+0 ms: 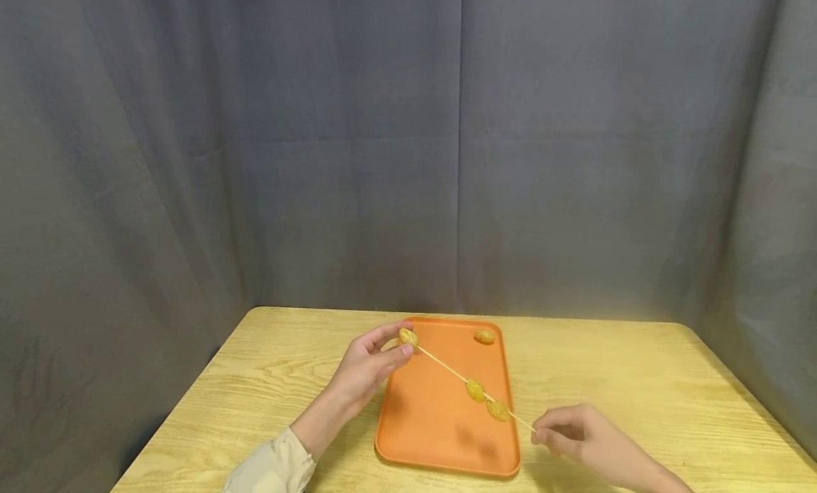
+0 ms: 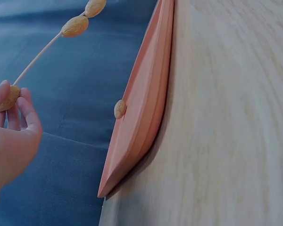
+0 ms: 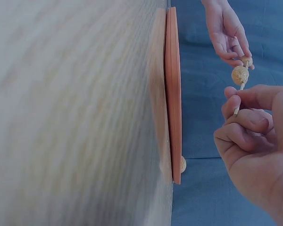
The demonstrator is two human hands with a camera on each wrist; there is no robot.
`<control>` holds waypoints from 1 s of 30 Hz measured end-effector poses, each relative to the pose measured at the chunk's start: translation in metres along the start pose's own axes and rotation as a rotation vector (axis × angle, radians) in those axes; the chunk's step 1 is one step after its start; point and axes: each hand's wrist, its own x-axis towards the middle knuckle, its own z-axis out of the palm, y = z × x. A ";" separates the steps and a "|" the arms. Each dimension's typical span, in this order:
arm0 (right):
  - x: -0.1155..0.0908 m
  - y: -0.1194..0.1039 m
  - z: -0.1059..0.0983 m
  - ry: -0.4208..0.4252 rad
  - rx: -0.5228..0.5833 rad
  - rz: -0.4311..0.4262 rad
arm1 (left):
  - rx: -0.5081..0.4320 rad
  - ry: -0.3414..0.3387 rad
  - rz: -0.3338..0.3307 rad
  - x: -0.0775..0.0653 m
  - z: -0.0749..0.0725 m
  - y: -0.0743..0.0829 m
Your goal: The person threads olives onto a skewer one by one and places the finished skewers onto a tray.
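Note:
A thin wooden skewer (image 1: pixel 442 362) slants through the air above an orange tray (image 1: pixel 424 422). My right hand (image 1: pixel 590 436) pinches its lower end between thumb and fingertips; a short stub sticks out past them in the right wrist view. At the far end, my left hand (image 1: pixel 373 365) holds a tan, wrinkled oval piece (image 1: pixel 408 338) between thumb and fingers, at the skewer's tip. Two similar pieces, one yellowish (image 1: pixel 475 391) and one beside it (image 1: pixel 497 410), sit threaded close together nearer the right hand. Another oval piece (image 1: pixel 484 337) lies on the tray's far right corner.
The tray stands on a light wood-grain table (image 1: pixel 606 379) with rounded far corners. Grey curtains (image 1: pixel 357 159) hang behind the table and along both sides. A pale sleeve (image 1: pixel 274 466) covers the left forearm.

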 end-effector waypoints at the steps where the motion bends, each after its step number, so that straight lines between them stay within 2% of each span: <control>1: 0.000 0.000 0.001 0.003 -0.001 -0.001 | 0.003 -0.003 -0.002 -0.001 0.000 -0.001; 11: 0.000 0.000 0.007 -0.009 0.005 -0.008 | -0.007 0.012 -0.016 -0.003 0.002 -0.006; 18: 0.004 -0.002 0.011 -0.031 0.036 0.025 | 0.016 0.007 -0.009 -0.003 0.003 -0.008; 30: 0.005 -0.004 0.014 0.023 0.008 -0.038 | -0.002 0.006 -0.034 -0.003 0.008 -0.006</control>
